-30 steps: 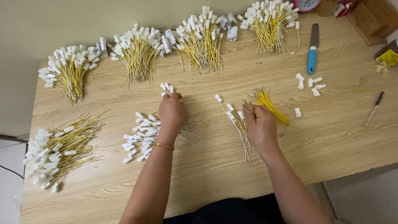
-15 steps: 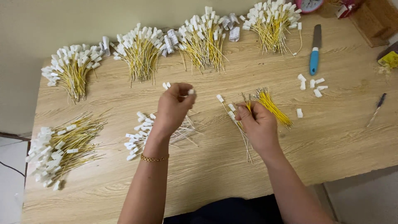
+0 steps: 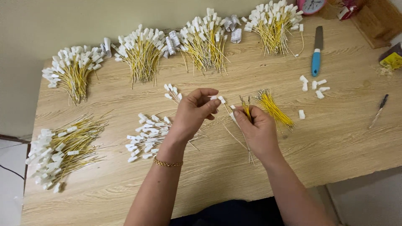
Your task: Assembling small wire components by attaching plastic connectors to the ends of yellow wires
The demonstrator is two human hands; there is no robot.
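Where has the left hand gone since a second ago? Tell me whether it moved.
Yes. The left hand lifted off the loose white-tagged wires and swung right toward the right hand.

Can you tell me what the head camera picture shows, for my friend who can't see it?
Two hands meet over a wooden table: the left hand pinches a small white connector, and the right hand holds thin yellow wires. Around them lie bundles of yellow wires with white connectors, a loose yellow wire bunch, and a blue-handled knife.

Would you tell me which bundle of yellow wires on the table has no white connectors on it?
The small bare yellow bundle just right of the right hand; every other bundle carries white connectors.
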